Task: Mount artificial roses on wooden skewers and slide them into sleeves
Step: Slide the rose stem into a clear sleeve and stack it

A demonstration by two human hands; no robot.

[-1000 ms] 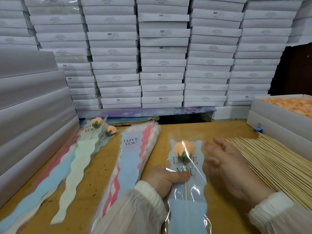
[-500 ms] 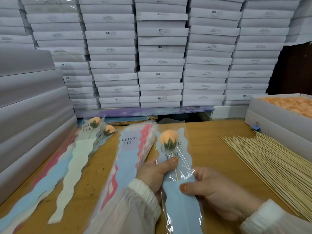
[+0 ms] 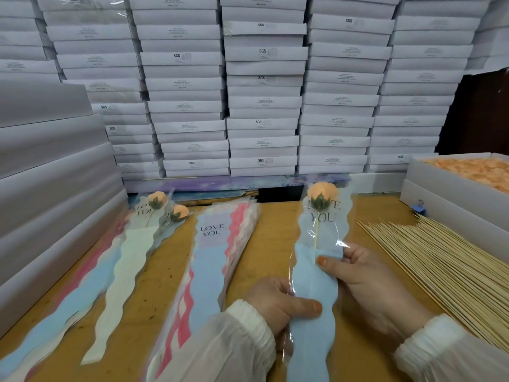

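- Nearest us, at the bench's (image 3: 275, 238) near edge, our left hand (image 3: 278, 301) grips the low part of the sleeve (image 3: 311, 304), thumb laid across the blue paper and fingers curled behind the clear film — we judge its job is to anchor the sleeve so it cannot ride up.
- A little farther, our right hand (image 3: 366, 282) pinches the sleeve higher up, thumb on the front right over the skewer (image 3: 316, 238), the other fingers behind; neither hand is spread.
- To do this step well, we would pinch the skewer through the film and feed it straight along the sleeve's middle, in short pushes — a skewed push could crease the film or snag the point on the paper.
- Farther still, the rose (image 3: 321, 194) sits at the sleeve's top, over the "LOVE YOU" print; it looks nearly seated, so little travel seems left.
- Left of centre lies the stack of empty sleeves (image 3: 212, 260); toward the far left corner, finished roses (image 3: 168, 208) rest in their sleeves.
- Along the right edge lie the loose skewers (image 3: 440, 260), and beyond them the box of rose heads (image 3: 468, 172).
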